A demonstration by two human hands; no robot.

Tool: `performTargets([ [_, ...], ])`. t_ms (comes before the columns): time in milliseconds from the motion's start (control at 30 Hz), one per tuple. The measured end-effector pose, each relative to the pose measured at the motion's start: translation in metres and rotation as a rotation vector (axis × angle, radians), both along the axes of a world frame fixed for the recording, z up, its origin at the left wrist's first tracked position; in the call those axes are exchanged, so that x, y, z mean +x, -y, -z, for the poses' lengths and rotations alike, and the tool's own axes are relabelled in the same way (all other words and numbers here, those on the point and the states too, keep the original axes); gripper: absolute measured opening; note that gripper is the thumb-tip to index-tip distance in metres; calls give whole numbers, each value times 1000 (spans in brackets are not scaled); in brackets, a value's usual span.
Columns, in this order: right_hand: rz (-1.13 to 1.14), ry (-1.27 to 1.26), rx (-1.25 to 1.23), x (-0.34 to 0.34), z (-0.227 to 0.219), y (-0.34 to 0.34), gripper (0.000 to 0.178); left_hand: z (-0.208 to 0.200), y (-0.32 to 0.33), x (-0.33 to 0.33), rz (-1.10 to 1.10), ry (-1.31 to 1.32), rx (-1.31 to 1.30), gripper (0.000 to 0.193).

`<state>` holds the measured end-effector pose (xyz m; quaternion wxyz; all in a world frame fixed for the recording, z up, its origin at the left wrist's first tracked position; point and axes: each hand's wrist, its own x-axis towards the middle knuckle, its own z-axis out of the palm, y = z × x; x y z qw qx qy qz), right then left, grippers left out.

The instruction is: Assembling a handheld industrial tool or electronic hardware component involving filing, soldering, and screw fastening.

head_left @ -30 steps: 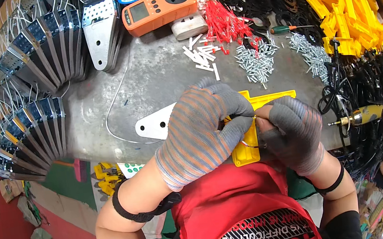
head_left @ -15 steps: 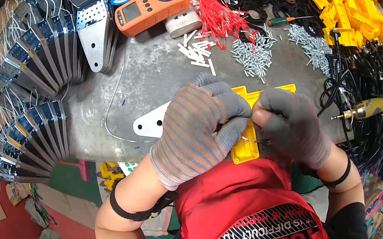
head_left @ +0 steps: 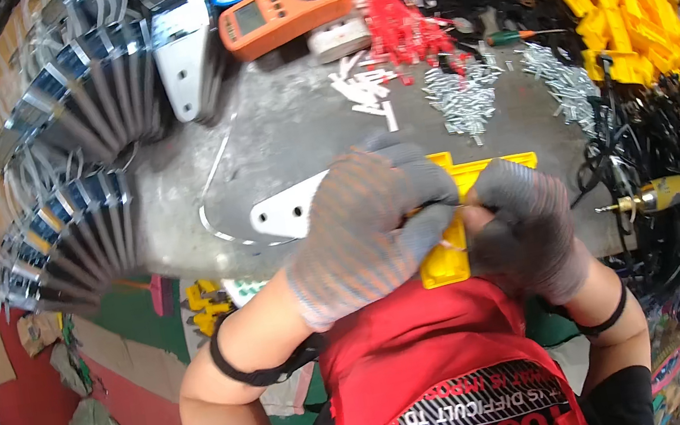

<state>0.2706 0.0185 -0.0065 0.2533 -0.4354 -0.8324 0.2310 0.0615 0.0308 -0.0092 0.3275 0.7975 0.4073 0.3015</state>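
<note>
My left hand (head_left: 369, 230), in a striped grey glove, lies over a white metal plate (head_left: 274, 215) with round holes. Its thumb and fingers are pinched together at the fingertips. Close beside it, my gloved right hand (head_left: 526, 224) is also closed, with a bare fingertip showing. Both sets of fingertips meet above a yellow plastic part (head_left: 445, 267), which shows behind and below them. Whatever they pinch is small and mostly hidden. A thin pale strand curves across the table from the plate's side.
Finned metal pieces with wires (head_left: 108, 221) stand at left. Along the back are an orange meter (head_left: 289, 16), white tubes (head_left: 365, 85), red pieces (head_left: 410, 30), screws (head_left: 465, 97) and a screwdriver (head_left: 512, 36). Yellow parts (head_left: 617, 4), black cables (head_left: 662, 129) and a yellow-black electric screwdriver (head_left: 650, 197) lie right.
The whole scene has shifted slightly to the right in the picture and is blurred. Both hands stay closed together over the yellow part, the right fingertips a little nearer the left.
</note>
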Motion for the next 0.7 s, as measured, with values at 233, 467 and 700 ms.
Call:
performTargets([
  [233, 229, -161, -158, 10, -27, 9, 18, -15, 33, -34, -128, -68, 180, 20],
  [467, -305, -19, -251, 5, -56, 44, 33, -3, 83, -98, -286, -561, 83, 48],
  [700, -52, 67, -119, 23, -55, 63, 30, 11, 85, -72, -266, -858, 258, 23],
])
